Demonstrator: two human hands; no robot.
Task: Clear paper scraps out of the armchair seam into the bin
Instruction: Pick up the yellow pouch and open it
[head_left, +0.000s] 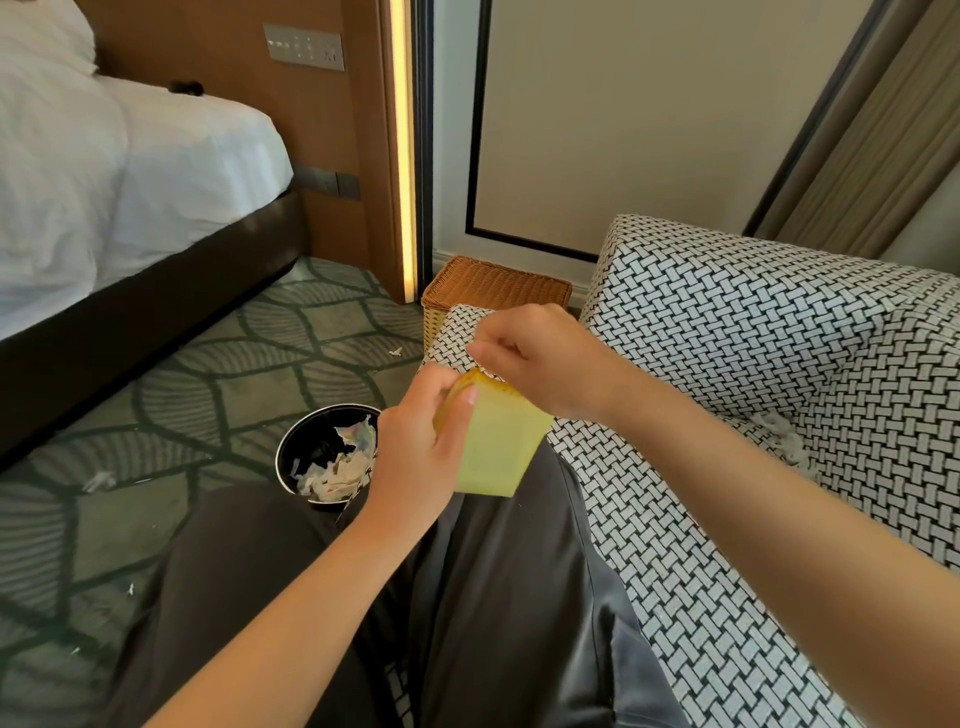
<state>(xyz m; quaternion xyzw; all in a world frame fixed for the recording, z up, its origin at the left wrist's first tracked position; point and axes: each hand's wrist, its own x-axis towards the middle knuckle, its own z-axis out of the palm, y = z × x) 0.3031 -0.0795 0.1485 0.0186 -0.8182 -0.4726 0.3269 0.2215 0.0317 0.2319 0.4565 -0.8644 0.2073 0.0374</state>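
My left hand (421, 441) grips a small yellow-green container (496, 449) held above my lap. My right hand (535, 358) is over its top rim, fingertips pinched together on a small white paper scrap. A round black bin (291, 447) stands on the carpet to the left of my knees, with several crumpled paper scraps (340, 467) inside. The armchair (753, 364) has a black-and-white woven pattern. White scraps (787, 434) lie in the seam between its seat and back, at the right.
Small scraps lie on the patterned green carpet (98, 480) (396, 352). A wicker basket (493, 291) stands against the wall behind the armchair's arm. A bed with white sheets (104, 182) fills the left. My legs in dark trousers (467, 597) are below.
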